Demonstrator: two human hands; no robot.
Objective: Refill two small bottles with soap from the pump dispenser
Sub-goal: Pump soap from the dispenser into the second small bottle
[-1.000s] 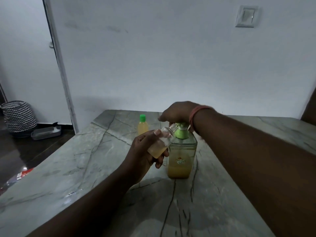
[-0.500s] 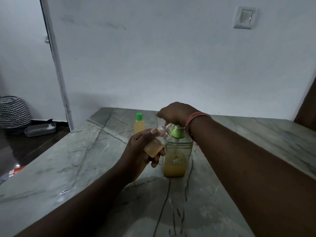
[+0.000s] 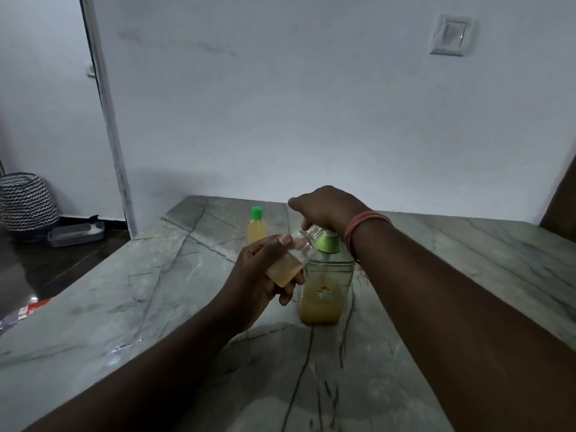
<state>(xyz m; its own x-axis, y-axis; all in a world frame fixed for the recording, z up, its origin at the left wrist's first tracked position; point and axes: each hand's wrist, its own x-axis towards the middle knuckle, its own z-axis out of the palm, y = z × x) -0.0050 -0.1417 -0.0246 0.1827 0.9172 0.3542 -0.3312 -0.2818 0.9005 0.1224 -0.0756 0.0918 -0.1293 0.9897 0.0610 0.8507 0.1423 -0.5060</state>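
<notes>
A clear square pump dispenser with a green collar stands on the marble table, about half full of yellow soap. My right hand lies over its pump head, which is hidden under the palm. My left hand holds a small uncapped clear bottle tilted, its neck up against the pump spout; yellow soap fills its lower part. A second small bottle with a green cap, full of yellow soap, stands behind on the table.
A white wall with a light switch rises right behind the table. On the dark floor at left stand a zigzag-patterned basket and a flat grey tray. A door frame runs down at left.
Both hands keep their hold at the dispenser. The camera view has shifted a little; the soap level in the held bottle looks about the same.
</notes>
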